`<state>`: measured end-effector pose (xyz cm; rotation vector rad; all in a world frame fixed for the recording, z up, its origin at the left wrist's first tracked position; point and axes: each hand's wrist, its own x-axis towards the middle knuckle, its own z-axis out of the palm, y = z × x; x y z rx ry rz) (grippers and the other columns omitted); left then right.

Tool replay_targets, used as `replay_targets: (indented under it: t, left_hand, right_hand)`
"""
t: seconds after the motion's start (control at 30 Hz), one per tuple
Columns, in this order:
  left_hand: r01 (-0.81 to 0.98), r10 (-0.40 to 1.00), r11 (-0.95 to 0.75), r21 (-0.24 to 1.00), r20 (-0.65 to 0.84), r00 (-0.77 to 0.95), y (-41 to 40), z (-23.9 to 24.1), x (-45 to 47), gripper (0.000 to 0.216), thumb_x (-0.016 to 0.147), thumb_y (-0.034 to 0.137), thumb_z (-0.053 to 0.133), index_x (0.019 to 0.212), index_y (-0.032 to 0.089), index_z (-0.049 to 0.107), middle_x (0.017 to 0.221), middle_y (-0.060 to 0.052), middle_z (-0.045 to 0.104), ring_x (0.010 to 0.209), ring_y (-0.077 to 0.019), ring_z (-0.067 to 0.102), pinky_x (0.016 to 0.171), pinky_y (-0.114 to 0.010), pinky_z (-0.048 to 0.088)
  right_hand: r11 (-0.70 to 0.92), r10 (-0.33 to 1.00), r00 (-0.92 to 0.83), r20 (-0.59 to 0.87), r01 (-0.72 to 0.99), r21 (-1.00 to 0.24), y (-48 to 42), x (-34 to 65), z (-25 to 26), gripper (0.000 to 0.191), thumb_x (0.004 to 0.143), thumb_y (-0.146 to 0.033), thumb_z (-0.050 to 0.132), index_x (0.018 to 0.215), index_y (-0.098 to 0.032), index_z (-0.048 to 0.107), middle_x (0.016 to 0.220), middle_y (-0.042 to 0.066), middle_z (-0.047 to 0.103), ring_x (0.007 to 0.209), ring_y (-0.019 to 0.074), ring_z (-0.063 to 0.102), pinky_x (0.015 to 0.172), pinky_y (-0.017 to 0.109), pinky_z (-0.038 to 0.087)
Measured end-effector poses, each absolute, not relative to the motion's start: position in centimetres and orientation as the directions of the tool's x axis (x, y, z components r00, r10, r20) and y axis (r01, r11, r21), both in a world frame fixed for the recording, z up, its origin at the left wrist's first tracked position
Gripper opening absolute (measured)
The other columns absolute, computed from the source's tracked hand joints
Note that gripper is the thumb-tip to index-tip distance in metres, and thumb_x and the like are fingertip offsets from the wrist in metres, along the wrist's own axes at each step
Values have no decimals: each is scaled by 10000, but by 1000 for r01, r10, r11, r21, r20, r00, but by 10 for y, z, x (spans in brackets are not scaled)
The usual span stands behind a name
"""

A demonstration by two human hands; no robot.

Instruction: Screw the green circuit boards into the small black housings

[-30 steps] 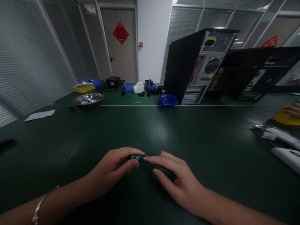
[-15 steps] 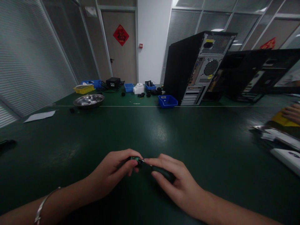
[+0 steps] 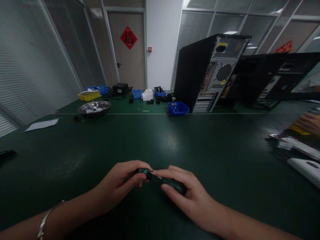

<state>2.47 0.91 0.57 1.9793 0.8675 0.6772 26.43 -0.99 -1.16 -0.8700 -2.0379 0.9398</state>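
My left hand [image 3: 126, 176] pinches a small black part with a green circuit board [image 3: 143, 171] between thumb and fingers. From the right, my right hand [image 3: 186, 190] is wrapped round the dark handle of a screwdriver [image 3: 173, 185]. Its thin metal shaft points left, and the tip meets the black end of the small part near my left fingertips. The exact contact point is too small to make out. Both hands are low over the green table [image 3: 120, 140], close together.
A steel bowl [image 3: 93, 112] and a yellow basket [image 3: 89, 96] stand at the back left. A blue bin [image 3: 178, 109] sits before a black computer tower [image 3: 197, 70]. At the right edge, another person's hand [image 3: 310, 123] is over a yellow object. White paper [image 3: 42, 124] lies left.
The screwdriver and small part are tilted slightly differently, with a little more of the green board and metal shaft showing. Both hands keep their grip and nearly the same place.
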Motion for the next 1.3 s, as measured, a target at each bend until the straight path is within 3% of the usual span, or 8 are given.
replay_targets:
  t: [0.13,0.37,0.6,0.8,0.97,1.13,1.3]
  left_hand:
    - [334,766,-461,822,179,617,8,6,24,206,983,207,462,1071,176,645,815,-19,633,714,-148,590,671,-231,448]
    - [266,773,-391,881,158,614,8,5,27,216,991,247,461,1069,167,647,837,-29,631,706,-147,582,669,-244,458]
    - [139,844,-90,986,2,536,8,3,26,145,940,219,591,1073,208,533,994,-28,633,882,-163,587,776,-287,471]
    - [67,797,-80,995,24,604,8,1,26,163,899,194,647,1053,205,596,976,-14,581,936,-175,553,832,-310,436]
    - [-31,812,31,999,-7,583,10,0,24,298,917,201,622,1197,239,529,1101,-36,581,1055,-202,552,923,-354,412]
    - [-99,795,75,992,1,607,14,-2,24,207,912,261,629,1100,186,586,1065,-62,605,1051,-226,561,935,-369,411]
    - [-72,803,17,997,30,596,14,-5,24,261,956,303,540,1198,222,597,1045,-53,588,909,-201,561,829,-333,438]
  right_hand:
    - [514,792,-506,342,249,-821,-11,264,-9,318,942,-227,574,1244,-299,643,999,43,723,813,192,656,712,291,518]
    - [533,782,-499,373,226,-815,-12,263,-10,327,950,-221,567,1258,-308,634,1018,48,719,812,189,652,701,293,520]
    - [541,793,-466,391,244,-805,-10,265,-10,337,951,-186,551,1272,-272,604,1057,53,703,948,204,647,812,315,522]
    - [550,761,-538,362,239,-800,-14,266,-10,378,931,-197,571,1304,-259,557,1178,73,679,1005,218,656,799,297,543]
    - [539,751,-572,329,243,-807,-16,266,-6,382,927,-203,568,1306,-252,554,1120,75,694,918,204,671,759,287,550]
    - [574,704,-625,339,218,-790,-16,265,-2,408,921,-181,572,1322,-250,545,1080,71,701,910,199,670,796,292,547]
    - [601,727,-555,404,231,-765,-14,267,-8,406,939,-156,542,1326,-272,499,1170,62,661,1007,200,639,869,301,518]
